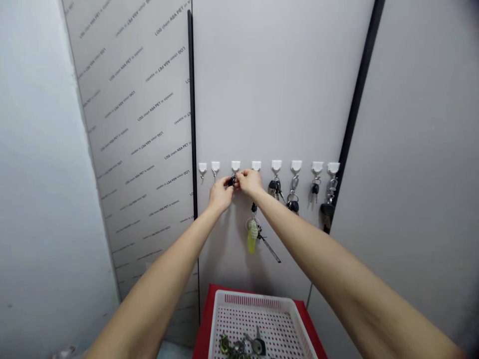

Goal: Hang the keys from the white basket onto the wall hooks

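Both of my hands meet just below the third white hook (235, 165) from the left on the pale panel. My left hand (220, 193) has its fingers closed on a small key with a black head (231, 181). From the right, my right hand (249, 181) pinches at the same key, near its ring; the ring is mostly hidden by fingers, so I cannot tell whether it sits on the hook. Behind my right hand, a bunch with a yellow-green tag (252, 242) hangs below the fourth hook (256, 165).
Farther right, black-headed keys (275, 187) and other key bunches hang from hooks. Two hooks at the left carry no keys. Below, a white perforated basket (258, 299) holding several keys (257, 345) stands on a red surface (204, 324). A printed panel (138, 129) lies left.
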`<state>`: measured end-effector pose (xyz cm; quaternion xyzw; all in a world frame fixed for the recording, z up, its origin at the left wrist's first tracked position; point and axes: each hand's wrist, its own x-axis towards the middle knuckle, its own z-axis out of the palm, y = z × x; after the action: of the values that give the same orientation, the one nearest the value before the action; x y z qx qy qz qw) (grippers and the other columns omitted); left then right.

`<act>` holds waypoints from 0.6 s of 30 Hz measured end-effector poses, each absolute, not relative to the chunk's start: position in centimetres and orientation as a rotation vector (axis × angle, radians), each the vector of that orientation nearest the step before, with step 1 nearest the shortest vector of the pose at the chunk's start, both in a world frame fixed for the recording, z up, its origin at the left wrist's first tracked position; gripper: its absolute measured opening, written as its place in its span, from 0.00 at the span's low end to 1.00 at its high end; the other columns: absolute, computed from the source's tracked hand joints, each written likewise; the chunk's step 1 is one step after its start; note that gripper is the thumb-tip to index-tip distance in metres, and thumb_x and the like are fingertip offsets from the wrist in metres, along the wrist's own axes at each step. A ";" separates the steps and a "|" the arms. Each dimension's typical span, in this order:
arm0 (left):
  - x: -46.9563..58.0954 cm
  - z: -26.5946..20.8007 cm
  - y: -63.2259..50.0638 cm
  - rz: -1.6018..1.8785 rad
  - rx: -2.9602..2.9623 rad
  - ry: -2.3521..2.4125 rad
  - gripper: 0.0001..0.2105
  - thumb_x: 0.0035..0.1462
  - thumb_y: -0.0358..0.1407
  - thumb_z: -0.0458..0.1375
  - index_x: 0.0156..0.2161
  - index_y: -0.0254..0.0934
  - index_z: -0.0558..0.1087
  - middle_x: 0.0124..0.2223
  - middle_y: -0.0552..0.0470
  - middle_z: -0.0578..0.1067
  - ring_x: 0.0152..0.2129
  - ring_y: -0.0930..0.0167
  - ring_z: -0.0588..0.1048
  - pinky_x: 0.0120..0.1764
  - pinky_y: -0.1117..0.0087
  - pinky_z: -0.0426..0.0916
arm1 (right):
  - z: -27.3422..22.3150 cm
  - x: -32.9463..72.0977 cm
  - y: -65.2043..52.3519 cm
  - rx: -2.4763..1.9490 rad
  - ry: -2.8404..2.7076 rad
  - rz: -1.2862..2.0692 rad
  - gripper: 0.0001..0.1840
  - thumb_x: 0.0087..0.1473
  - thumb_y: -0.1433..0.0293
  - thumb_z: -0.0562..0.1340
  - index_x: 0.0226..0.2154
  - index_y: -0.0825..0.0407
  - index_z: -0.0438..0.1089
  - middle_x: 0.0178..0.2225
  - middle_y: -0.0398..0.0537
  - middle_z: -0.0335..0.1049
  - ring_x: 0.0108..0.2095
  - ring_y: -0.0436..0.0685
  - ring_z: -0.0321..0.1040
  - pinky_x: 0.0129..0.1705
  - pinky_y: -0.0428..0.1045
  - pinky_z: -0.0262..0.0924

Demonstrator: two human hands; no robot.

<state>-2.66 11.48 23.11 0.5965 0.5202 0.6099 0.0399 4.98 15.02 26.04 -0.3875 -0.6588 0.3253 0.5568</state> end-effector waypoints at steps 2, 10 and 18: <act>-2.7 22.8 11.5 1.819 1.861 1.634 0.15 0.40 0.25 0.49 0.38 0.31 0.65 0.38 0.46 0.69 0.35 0.71 0.66 0.41 0.68 0.59 | 25.7 4.9 15.3 -0.978 -1.544 0.782 0.06 0.41 0.76 0.50 0.19 0.57 0.59 0.16 0.42 0.59 0.13 0.44 0.56 0.16 0.42 0.56; -3.0 13.5 8.0 1.672 1.712 1.654 0.15 0.42 0.27 0.48 0.40 0.32 0.63 0.40 0.46 0.67 0.36 0.72 0.66 0.37 0.71 0.61 | 18.7 9.2 11.7 -0.821 -1.803 0.344 0.13 0.40 0.72 0.51 0.33 0.56 0.62 0.25 0.44 0.63 0.21 0.45 0.59 0.27 0.43 0.55; -0.4 0.2 1.1 0.614 2.150 1.651 0.13 0.41 0.29 0.49 0.36 0.34 0.66 0.37 0.48 0.69 0.35 0.71 0.65 0.40 0.69 0.58 | 0.8 15.6 5.5 -0.945 -2.769 0.777 0.11 0.35 0.70 0.56 0.27 0.55 0.66 0.23 0.44 0.64 0.24 0.48 0.58 0.26 0.42 0.51</act>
<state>-0.40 1.09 0.24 0.7609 0.5843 0.2172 0.1801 15.62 5.46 0.82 -0.3117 -0.9132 0.2564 0.0572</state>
